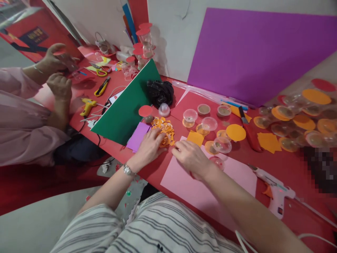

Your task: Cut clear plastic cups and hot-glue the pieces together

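My left hand (150,147) reaches onto a heap of orange paper scraps (168,128), its fingers stretched out and apart. Beside it, my right hand (193,158) has its fingers curled together above the edge of a pink sheet (176,172); anything inside them is hidden. Purple paper squares (139,135) lie just left of my left hand. Behind my right hand is an orange paper square (195,138), with several clear plastic cups (222,144) around it, some joined to orange discs (236,132). A red-rimmed cup (217,162) sits partly behind my right wrist.
A white glue gun (275,191) lies at right, near a red-handled cutter (252,138) and stacked cups (302,119). A green board (129,102) stands at left, with a black plastic bag (160,92) behind it. Beyond, another person's hands (60,86) work near a yellow glue gun (87,106).
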The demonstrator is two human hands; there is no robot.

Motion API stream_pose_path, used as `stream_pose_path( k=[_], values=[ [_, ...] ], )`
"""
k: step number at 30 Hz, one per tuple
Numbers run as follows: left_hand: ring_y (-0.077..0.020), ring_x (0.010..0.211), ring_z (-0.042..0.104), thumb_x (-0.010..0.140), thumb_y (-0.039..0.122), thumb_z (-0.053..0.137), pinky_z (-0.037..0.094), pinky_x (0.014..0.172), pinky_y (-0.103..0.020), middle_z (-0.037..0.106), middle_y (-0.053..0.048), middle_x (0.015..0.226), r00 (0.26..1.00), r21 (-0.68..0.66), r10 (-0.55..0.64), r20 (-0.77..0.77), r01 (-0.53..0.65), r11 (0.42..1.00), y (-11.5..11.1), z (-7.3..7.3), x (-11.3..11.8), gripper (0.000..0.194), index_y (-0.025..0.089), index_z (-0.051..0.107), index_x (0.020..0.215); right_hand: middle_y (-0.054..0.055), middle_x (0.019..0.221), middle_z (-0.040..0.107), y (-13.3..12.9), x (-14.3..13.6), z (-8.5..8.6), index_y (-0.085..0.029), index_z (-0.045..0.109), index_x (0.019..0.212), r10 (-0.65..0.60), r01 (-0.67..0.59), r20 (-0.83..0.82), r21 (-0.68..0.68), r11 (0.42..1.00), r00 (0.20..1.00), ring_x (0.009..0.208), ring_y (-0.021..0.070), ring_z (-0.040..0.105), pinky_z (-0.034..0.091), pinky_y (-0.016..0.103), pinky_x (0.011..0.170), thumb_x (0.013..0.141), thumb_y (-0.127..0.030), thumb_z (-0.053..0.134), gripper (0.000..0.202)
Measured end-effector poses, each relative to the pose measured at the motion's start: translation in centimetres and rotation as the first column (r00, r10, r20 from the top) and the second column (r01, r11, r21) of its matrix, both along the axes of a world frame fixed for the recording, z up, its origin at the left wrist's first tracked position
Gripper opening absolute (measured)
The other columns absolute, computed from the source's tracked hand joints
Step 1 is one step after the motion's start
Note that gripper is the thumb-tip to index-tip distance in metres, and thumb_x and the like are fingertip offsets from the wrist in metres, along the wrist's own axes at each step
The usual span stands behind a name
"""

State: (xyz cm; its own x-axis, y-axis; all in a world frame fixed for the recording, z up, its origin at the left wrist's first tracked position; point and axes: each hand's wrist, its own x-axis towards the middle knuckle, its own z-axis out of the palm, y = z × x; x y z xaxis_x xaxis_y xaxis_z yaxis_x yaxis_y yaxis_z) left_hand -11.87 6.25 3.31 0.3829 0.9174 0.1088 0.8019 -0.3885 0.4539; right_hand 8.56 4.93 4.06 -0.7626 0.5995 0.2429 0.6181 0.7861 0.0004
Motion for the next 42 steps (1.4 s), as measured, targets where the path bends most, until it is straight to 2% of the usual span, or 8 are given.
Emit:
stream_pose_path(
  k=[4,11,20,27,32,35,38,42],
  values=[
    [-0.0368,0.130,0.049,0.082,0.026,0.071,0.044,0.106,-0.053,0.051,-0.022,0.140,0.959,0.053,-0.164,-0.230,0.181,0.982,1.7,-0.5,-0.5,0.053,0.013,0.052,0.130,0.009,0.080,0.065,0.8,-1.2,-0.7,-0.015,0.066,0.081,0.019,-0.018,0.046,-0.041,0.999,0.999,0.074,0.0216,0.056,0.036,0.035,0.069,0.088,-0.004,0.052,0.020],
    [-0.0313,0.118,0.061,0.094,0.008,0.043,0.050,0.099,-0.047,0.060,-0.022,0.129,0.904,0.056,-0.219,-0.368,0.256,0.965,2.6,-0.6,-0.2,0.036,0.009,0.053,0.128,0.011,0.084,0.066,0.8,-1.5,-0.3,-0.015,0.066,0.083,0.031,-0.022,0.087,-0.102,0.994,0.996,0.076,0.0215,0.058,0.035,0.034,0.069,0.090,-0.004,0.048,0.022],
    [-0.0253,0.093,0.071,0.096,0.009,0.040,0.056,0.079,-0.034,0.072,-0.016,0.105,0.929,0.060,-0.101,-0.355,0.131,0.990,3.3,-1.0,-1.0,0.032,0.010,0.052,0.125,0.013,0.081,0.068,1.4,-2.2,-0.5,-0.011,0.069,0.088,-0.033,0.063,0.153,-0.196,0.979,0.988,0.074,0.0223,0.062,0.039,0.034,0.067,0.088,0.000,0.048,0.024],
    [-0.0278,0.115,0.065,0.096,0.019,0.048,0.054,0.095,-0.040,0.065,-0.018,0.126,0.954,0.095,-0.131,-0.271,0.162,0.982,2.5,-1.3,-1.2,0.032,0.013,0.053,0.127,0.018,0.092,0.069,1.8,-3.2,0.7,-0.008,0.068,0.097,-0.140,0.179,0.167,-0.249,0.952,0.976,0.083,0.0259,0.063,0.043,0.037,0.075,0.090,0.001,0.044,0.027],
    [-0.0340,0.126,0.055,0.090,0.026,0.061,0.050,0.104,-0.050,0.057,-0.020,0.138,0.943,0.080,-0.212,-0.256,0.239,0.968,2.0,-0.8,-1.2,0.041,0.011,0.054,0.127,0.009,0.087,0.068,-2.1,-0.6,2.4,-0.014,0.066,0.091,-0.117,0.128,0.051,-0.329,0.936,0.992,0.080,0.0229,0.060,0.044,0.034,0.075,0.087,0.001,0.050,0.022],
    [-0.0349,0.132,0.049,0.088,0.022,0.062,0.046,0.108,-0.054,0.056,-0.021,0.138,0.943,0.073,-0.237,-0.232,0.260,0.963,1.8,-0.2,-1.3,0.044,0.011,0.053,0.130,0.006,0.087,0.068,-5.9,2.0,3.5,-0.017,0.064,0.087,-0.126,0.036,-0.164,-0.466,0.884,0.978,0.079,0.0202,0.059,0.045,0.033,0.075,0.086,-0.001,0.053,0.019],
    [-0.0351,0.130,0.050,0.088,0.017,0.058,0.048,0.105,-0.053,0.056,-0.021,0.136,0.949,0.109,-0.205,-0.241,0.236,0.966,1.4,0.7,-1.2,0.042,0.011,0.053,0.129,0.004,0.088,0.070,-9.5,4.9,4.7,-0.019,0.065,0.092,-0.214,-0.054,-0.394,-0.569,0.820,0.894,0.079,0.0181,0.062,0.048,0.030,0.075,0.094,-0.013,0.052,0.014],
    [-0.0291,0.114,0.059,0.093,0.019,0.052,0.052,0.098,-0.049,0.063,-0.016,0.123,0.977,0.131,-0.167,-0.135,0.185,0.974,0.0,1.6,0.4,0.031,0.015,0.055,0.124,0.001,0.088,0.071,-13.1,9.1,4.5,-0.023,0.065,0.102,-0.352,-0.164,-0.458,-0.768,0.619,0.816,0.081,0.0137,0.066,0.051,0.023,0.073,0.099,-0.026,0.051,0.015]
  ],
)
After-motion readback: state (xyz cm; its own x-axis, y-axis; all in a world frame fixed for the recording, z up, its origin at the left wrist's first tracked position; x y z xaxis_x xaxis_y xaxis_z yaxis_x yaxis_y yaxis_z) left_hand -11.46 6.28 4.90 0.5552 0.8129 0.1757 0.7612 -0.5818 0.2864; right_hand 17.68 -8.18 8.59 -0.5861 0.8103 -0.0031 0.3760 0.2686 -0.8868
